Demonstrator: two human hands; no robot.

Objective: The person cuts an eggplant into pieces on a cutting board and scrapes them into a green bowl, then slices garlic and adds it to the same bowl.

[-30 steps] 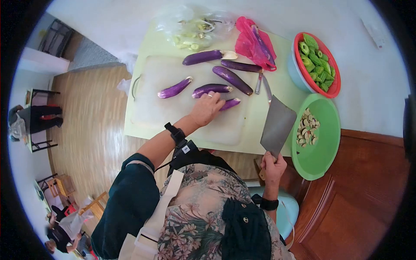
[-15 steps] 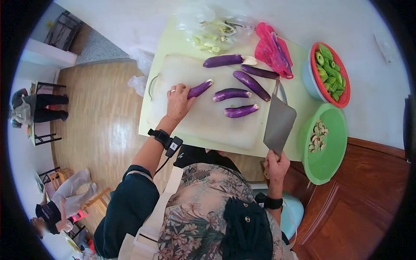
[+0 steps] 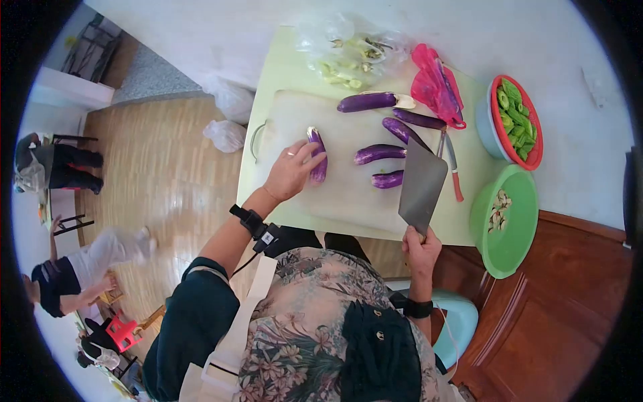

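My left hand (image 3: 292,170) lies over a purple eggplant (image 3: 317,169) on the left part of the white cutting board (image 3: 341,201), fingers curled round its side. That eggplant points away from me, pale stem end farthest. My right hand (image 3: 422,250) is closed round the handle of a cleaver (image 3: 423,187), its broad blade raised over the board's right edge. The blade hides parts of several other eggplants (image 3: 380,154) lying on the board. One eggplant (image 3: 367,102) at the back has pale peeled skin showing beside it.
A green basin (image 3: 512,228) with cut pieces stands at the right, beside a red colander (image 3: 536,144) of green vegetables. A peeler and an orange-handled knife (image 3: 457,181) lie near the cleaver. Pink (image 3: 429,84) and clear plastic bags (image 3: 355,53) sit at the back. People are at far left.
My left hand has turned the eggplant from slanting right to pointing away from me. The cleaver has shifted slightly left over the board. A person at far left has moved.
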